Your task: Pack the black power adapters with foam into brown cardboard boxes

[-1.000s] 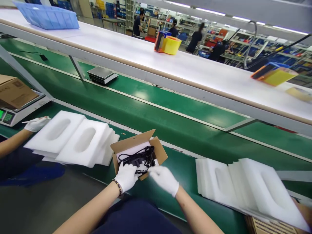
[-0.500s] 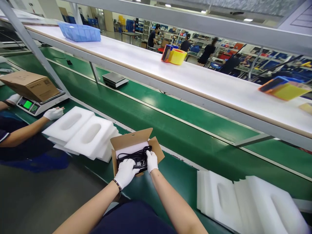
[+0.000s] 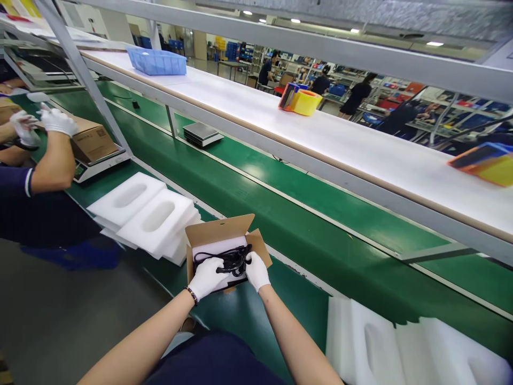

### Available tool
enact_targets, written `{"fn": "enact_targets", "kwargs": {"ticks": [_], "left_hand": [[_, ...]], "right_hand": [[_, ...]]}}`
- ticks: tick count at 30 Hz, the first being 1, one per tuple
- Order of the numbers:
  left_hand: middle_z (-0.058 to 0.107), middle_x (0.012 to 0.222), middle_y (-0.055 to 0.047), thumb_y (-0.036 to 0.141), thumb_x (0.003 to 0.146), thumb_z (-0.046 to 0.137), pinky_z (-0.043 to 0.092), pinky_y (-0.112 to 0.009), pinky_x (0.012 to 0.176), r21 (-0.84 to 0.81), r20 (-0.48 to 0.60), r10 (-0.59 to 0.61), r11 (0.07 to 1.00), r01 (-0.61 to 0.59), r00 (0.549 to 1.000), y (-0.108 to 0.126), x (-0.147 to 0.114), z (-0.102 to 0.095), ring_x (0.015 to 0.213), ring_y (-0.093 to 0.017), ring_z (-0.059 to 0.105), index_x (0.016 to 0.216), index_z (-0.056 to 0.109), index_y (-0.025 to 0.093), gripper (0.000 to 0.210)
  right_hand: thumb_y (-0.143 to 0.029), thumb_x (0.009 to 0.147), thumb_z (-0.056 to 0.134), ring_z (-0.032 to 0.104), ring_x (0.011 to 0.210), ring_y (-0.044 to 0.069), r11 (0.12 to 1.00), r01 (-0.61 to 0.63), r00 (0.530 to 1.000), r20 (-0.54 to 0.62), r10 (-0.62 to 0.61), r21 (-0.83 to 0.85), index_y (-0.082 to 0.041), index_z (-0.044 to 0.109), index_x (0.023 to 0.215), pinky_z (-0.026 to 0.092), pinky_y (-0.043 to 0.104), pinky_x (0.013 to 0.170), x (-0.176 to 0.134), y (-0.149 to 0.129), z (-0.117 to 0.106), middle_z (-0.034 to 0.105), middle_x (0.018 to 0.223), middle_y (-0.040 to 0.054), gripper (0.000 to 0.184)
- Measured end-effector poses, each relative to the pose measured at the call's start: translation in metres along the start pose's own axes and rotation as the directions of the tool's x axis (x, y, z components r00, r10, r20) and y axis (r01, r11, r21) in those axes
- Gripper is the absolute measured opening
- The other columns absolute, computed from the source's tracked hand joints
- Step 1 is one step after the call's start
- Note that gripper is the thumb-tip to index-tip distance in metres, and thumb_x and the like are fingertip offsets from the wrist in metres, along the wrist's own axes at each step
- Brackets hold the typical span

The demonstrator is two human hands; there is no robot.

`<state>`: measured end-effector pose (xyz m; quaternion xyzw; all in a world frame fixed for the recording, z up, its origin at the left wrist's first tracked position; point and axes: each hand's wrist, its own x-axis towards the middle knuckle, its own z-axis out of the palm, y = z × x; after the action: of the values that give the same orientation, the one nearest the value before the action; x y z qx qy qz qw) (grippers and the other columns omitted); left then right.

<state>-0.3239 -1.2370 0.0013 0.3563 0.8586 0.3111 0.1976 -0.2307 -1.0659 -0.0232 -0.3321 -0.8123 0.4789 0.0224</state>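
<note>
An open cardboard box (image 3: 219, 229) stands in front of me with its flaps up and white foam inside. A bundled black cable (image 3: 233, 261) lies over the foam. My left hand (image 3: 206, 278), in a white glove with a beaded bracelet at the wrist, grips the near left part of the cable. On the other side my gloved right hand (image 3: 257, 270) pinches the cable's right end by the box's right flap. The undersides of the fingers are partly hidden.
White foam sheets (image 3: 140, 214) with oval cutouts are stacked left of the box; more foam sheets (image 3: 377, 342) stand at lower right. A co-worker's gloved hand (image 3: 60, 122) is near a carton (image 3: 94, 141) on a scale. A raised white shelf (image 3: 240, 101) runs behind the green belt.
My right hand has shifted slightly right and down, and the cable bundle is more gathered between my hands. The co-worker's arm has lifted away from the scale. The view has turned a little left.
</note>
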Motion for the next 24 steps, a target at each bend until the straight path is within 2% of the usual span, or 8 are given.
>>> {"fn": "enact_targets", "kwargs": {"ticks": [2,4,7,10,15,17,21,24], "left_hand": [[0.068,0.098,-0.006,0.034,0.077,0.058,0.045,-0.032,0.085,-0.030,0.009,0.004,1.000,-0.003,1.000,0.000,0.000,-0.003,0.093,-0.023,0.061,0.079,0.067,0.019,0.018],[0.069,0.094,-0.006,0.033,0.077,0.058,0.046,-0.032,0.082,-0.060,0.018,0.003,0.998,-0.002,1.000,0.000,0.001,-0.007,0.090,-0.023,0.061,0.078,0.066,0.018,0.017],[0.069,0.091,-0.005,0.037,0.079,0.056,0.048,-0.031,0.079,-0.117,0.036,-0.009,0.993,0.013,0.999,-0.001,0.003,-0.013,0.086,-0.022,0.062,0.081,0.067,0.018,0.022],[0.069,0.098,-0.003,0.034,0.084,0.047,0.048,-0.029,0.084,-0.174,0.042,-0.021,0.984,0.028,0.999,-0.001,0.008,-0.016,0.092,-0.019,0.062,0.091,0.067,0.020,0.026],[0.068,0.105,-0.002,0.027,0.086,0.038,0.044,-0.032,0.094,-0.190,0.013,-0.041,0.981,0.043,0.999,0.000,0.019,-0.012,0.100,-0.019,0.059,0.094,0.068,0.020,0.032],[0.069,0.104,-0.003,0.028,0.085,0.041,0.044,-0.033,0.093,-0.188,0.004,-0.046,0.981,0.046,0.999,-0.001,0.021,-0.012,0.099,-0.020,0.060,0.095,0.068,0.020,0.030],[0.069,0.103,-0.002,0.030,0.083,0.047,0.045,-0.031,0.092,-0.200,0.006,-0.027,0.979,0.027,1.000,-0.004,0.019,-0.015,0.097,-0.019,0.060,0.099,0.067,0.021,0.027],[0.069,0.101,-0.002,0.028,0.084,0.046,0.046,-0.031,0.090,-0.204,-0.001,-0.026,0.979,0.025,1.000,-0.006,0.017,-0.016,0.095,-0.019,0.061,0.097,0.067,0.020,0.026]], "right_hand": [[-0.014,0.071,0.048,0.041,0.121,0.028,0.970,0.143,0.989,0.007,-0.145,-0.195,-0.018,0.054,0.114,0.031,0.042,0.101,0.004,-0.008,-0.015,0.044,0.133,0.0129,0.044],[-0.017,0.071,0.054,0.035,0.127,0.028,0.829,0.366,0.925,0.260,-0.276,-0.423,-0.024,0.056,0.118,0.027,0.040,0.105,0.016,-0.017,-0.031,0.036,0.142,0.0068,0.047],[-0.027,0.067,0.066,0.050,0.115,0.026,0.654,0.558,0.779,0.594,-0.202,-0.510,-0.031,0.065,0.107,0.039,0.034,0.095,0.042,-0.031,-0.045,0.051,0.132,0.0005,0.039],[-0.038,0.059,0.075,0.060,0.096,0.029,0.640,0.528,0.788,0.602,-0.125,-0.558,-0.025,0.071,0.091,0.046,0.034,0.082,0.062,-0.040,-0.034,0.065,0.108,0.0060,0.034],[-0.041,0.062,0.074,0.059,0.091,0.039,0.610,0.442,0.865,0.494,-0.094,-0.658,-0.003,0.068,0.091,0.042,0.045,0.080,0.060,-0.041,-0.006,0.063,0.095,0.0257,0.048],[-0.038,0.068,0.070,0.058,0.095,0.038,0.634,0.457,0.851,0.513,-0.109,-0.624,-0.004,0.067,0.095,0.041,0.045,0.085,0.055,-0.036,-0.010,0.063,0.097,0.0242,0.043],[-0.028,0.077,0.058,0.053,0.111,0.027,0.719,0.529,0.762,0.625,-0.169,-0.450,-0.018,0.060,0.118,0.037,0.037,0.096,0.052,-0.024,-0.036,0.062,0.115,0.0118,0.042],[-0.034,0.083,0.051,0.048,0.118,0.021,0.784,0.533,0.714,0.668,-0.212,-0.320,-0.024,0.061,0.117,0.035,0.032,0.100,0.056,-0.022,-0.048,0.058,0.124,0.0035,0.037]]}}
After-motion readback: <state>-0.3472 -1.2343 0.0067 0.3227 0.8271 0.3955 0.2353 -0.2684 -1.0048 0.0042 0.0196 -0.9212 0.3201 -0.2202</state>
